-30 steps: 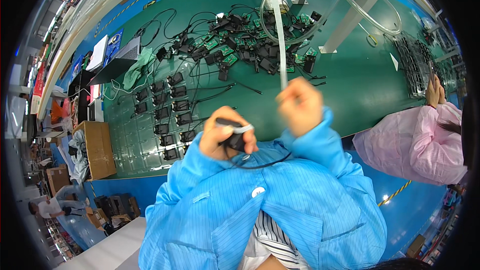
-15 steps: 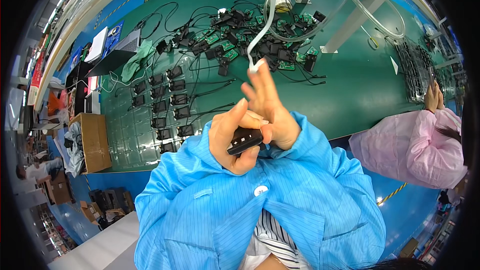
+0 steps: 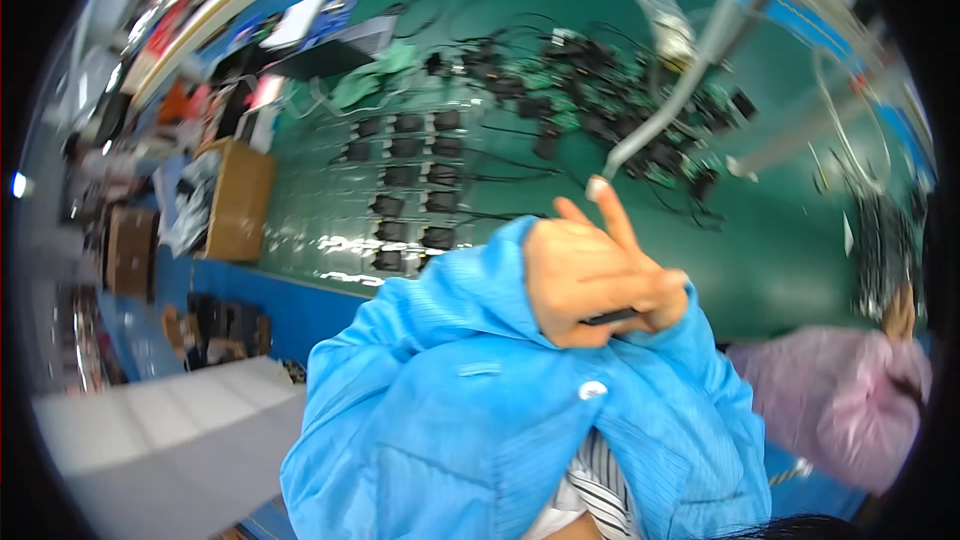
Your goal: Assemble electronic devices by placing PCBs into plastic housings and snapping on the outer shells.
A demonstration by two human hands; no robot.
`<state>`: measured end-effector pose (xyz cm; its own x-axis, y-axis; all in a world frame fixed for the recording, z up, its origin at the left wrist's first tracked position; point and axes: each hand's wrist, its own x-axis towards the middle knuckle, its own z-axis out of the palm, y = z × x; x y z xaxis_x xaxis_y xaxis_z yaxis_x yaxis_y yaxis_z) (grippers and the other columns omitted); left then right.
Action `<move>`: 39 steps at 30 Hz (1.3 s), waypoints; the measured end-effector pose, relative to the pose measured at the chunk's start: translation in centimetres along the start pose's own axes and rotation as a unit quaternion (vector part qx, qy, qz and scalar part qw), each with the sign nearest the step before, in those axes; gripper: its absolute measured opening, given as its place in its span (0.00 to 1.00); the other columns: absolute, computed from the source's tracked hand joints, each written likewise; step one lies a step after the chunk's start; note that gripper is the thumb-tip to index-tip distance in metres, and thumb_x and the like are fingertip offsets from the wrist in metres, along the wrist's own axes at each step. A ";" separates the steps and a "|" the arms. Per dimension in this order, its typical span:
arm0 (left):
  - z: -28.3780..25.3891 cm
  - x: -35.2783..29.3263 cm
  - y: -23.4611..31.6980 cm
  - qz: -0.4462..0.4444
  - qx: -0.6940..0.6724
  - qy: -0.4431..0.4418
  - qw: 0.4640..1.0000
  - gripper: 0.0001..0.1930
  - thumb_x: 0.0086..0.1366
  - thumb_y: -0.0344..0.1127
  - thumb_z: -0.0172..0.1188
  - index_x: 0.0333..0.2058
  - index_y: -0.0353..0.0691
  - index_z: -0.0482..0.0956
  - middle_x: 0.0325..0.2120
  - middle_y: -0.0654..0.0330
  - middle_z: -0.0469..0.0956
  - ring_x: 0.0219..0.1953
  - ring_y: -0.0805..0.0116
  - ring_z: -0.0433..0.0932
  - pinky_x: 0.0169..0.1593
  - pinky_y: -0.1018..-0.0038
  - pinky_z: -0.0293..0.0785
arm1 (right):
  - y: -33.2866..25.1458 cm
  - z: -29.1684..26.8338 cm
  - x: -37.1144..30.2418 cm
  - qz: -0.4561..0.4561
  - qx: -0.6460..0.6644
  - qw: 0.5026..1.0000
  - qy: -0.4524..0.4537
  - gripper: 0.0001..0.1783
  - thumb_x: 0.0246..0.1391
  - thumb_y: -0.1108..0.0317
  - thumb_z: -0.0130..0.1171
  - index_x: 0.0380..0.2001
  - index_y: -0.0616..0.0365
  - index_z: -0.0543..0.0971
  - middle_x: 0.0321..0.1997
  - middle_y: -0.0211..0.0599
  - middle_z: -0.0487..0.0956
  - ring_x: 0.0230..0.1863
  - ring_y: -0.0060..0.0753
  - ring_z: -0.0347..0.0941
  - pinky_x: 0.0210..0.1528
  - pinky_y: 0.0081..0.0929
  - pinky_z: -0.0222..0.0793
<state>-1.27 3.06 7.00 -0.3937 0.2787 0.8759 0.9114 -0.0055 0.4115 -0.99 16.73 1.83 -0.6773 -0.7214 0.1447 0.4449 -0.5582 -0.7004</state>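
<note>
A small black plastic casing [image 3: 609, 318] is clasped in my left hand [image 3: 568, 275], and only a dark sliver of it shows beneath the fingers. My right hand [image 3: 622, 228] lies behind the left, largely covered by it. Some of its fingers stretch out and up; its palm and thumb are hard to make out. Close above the raised fingertip hangs the end of a whitish hose [image 3: 665, 122]. Whether the fingertip touches the hose I cannot tell. Both hands are in front of my chest, near the table's front edge.
Black units with cables and green circuit boards form a heap [image 3: 590, 90] on the green table [image 3: 790, 280]. Rows of black units [image 3: 403, 148] lie on the left. A cardboard box [image 3: 240, 202] stands beyond the left end. A person in pink [image 3: 830, 390] works at right.
The view has swung, so the table's things sit differently in it. My left hand has turned over, back upward, and moved across my right hand, hiding most of the black casing.
</note>
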 end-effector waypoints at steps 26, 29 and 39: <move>-43.2 -37.1 -11.7 -0.754 0.122 0.448 0.464 0.12 0.55 0.41 0.57 0.34 0.42 0.80 0.34 0.52 0.79 0.35 0.57 0.76 0.40 0.64 0.73 | -0.3 -1.2 3.0 0.012 -0.220 0.924 0.312 0.52 0.53 0.50 0.58 0.71 0.35 0.37 0.73 0.49 0.47 0.68 0.51 0.54 0.59 0.37 0.58; -46.3 -37.5 -15.2 -0.818 0.248 0.279 0.438 0.12 0.56 0.41 0.57 0.35 0.41 0.80 0.36 0.49 0.78 0.37 0.55 0.76 0.43 0.64 0.73 | -0.2 -1.0 4.0 0.015 -0.229 0.923 0.310 0.51 0.54 0.52 0.57 0.71 0.36 0.37 0.72 0.51 0.48 0.67 0.50 0.56 0.59 0.36 0.60; -41.0 -37.9 -19.1 -0.635 0.587 0.095 0.493 0.13 0.56 0.34 0.57 0.41 0.41 0.74 0.37 0.47 0.73 0.38 0.53 0.74 0.46 0.66 0.73 | 0.3 -2.4 3.5 -0.016 -0.179 0.936 0.303 0.47 0.56 0.63 0.56 0.70 0.46 0.39 0.68 0.53 0.56 0.63 0.45 0.62 0.58 0.38 0.66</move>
<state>-8.62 -46.79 -23.76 -0.6380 -0.7546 0.1533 -0.6878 0.6480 0.3272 -4.62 15.03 0.46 -0.9429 -0.2820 -0.1773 0.2675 -0.3237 -0.9075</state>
